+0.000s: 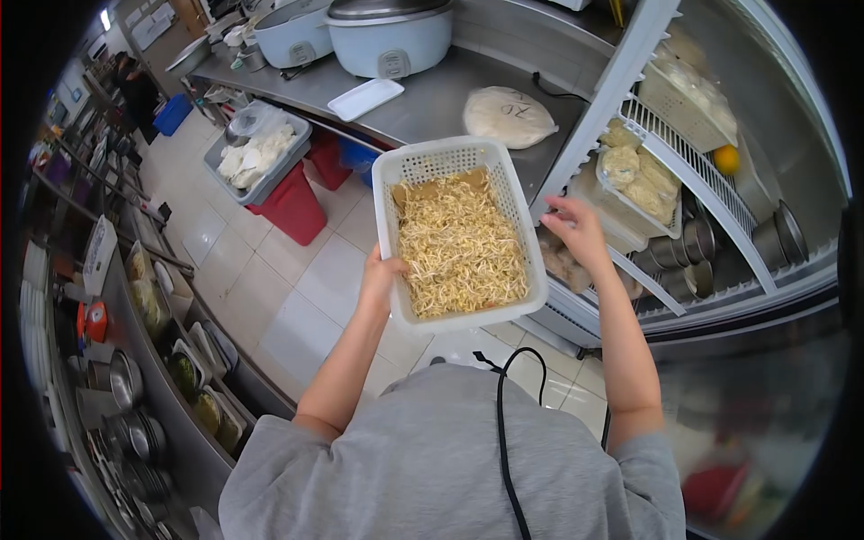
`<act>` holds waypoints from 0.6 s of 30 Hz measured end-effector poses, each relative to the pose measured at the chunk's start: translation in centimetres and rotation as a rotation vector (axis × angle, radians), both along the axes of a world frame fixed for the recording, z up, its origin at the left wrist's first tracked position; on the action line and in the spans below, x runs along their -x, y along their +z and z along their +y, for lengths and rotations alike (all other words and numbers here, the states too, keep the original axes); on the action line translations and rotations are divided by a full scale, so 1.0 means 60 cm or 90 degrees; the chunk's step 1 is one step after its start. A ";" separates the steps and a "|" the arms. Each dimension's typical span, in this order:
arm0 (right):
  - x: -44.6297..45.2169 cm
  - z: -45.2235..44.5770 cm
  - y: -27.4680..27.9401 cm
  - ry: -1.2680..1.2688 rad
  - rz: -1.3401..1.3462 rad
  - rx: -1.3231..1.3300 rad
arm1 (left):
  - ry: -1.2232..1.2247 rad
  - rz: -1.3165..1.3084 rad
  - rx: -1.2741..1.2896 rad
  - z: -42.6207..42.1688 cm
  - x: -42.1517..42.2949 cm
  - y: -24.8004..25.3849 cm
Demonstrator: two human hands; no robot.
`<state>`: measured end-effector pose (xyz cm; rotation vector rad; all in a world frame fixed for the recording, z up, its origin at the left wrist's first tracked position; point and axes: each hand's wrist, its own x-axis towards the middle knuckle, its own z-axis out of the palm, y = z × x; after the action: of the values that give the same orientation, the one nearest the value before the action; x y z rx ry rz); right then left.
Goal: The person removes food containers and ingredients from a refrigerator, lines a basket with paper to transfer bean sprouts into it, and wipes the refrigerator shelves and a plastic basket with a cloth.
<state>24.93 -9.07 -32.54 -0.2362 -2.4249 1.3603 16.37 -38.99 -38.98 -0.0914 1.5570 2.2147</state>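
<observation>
A white plastic basket (535,261) of bean sprouts (459,243) is held up in front of my body. Brown lining shows at its far end, behind the sprouts. My left hand (380,281) grips the basket's left side, thumb over the rim and the other fingers hidden beneath. Off the basket's right side, my right hand (578,232) is raised with fingers apart and nothing in it. It is near the lower shelves of an open fridge, where a white basket of bagged yellowish food (641,175) sits.
On the steel counter (423,99) are a bag marked "70" (510,117), a white tray (365,99) and rice cookers (389,40). A grey tub (261,157) rests over a red bin (295,205). Metal pots (688,243) fill the fridge bottom. A person (137,94) stands far left.
</observation>
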 end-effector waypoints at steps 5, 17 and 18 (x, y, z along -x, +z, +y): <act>-0.047 -0.061 -0.053 0.199 -0.374 0.305 | -0.005 0.013 0.013 -0.035 0.020 -0.006; 0.089 -0.045 -0.107 0.029 -0.197 0.692 | 0.068 -0.056 -0.116 -0.051 0.109 0.020; 0.115 -0.030 -0.110 0.031 -0.172 0.723 | 0.058 -0.015 -0.103 -0.062 0.100 0.020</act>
<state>18.05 -10.89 -39.14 -0.6508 -1.5285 2.7113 10.35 -42.69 -37.80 -0.1409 1.3803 2.3931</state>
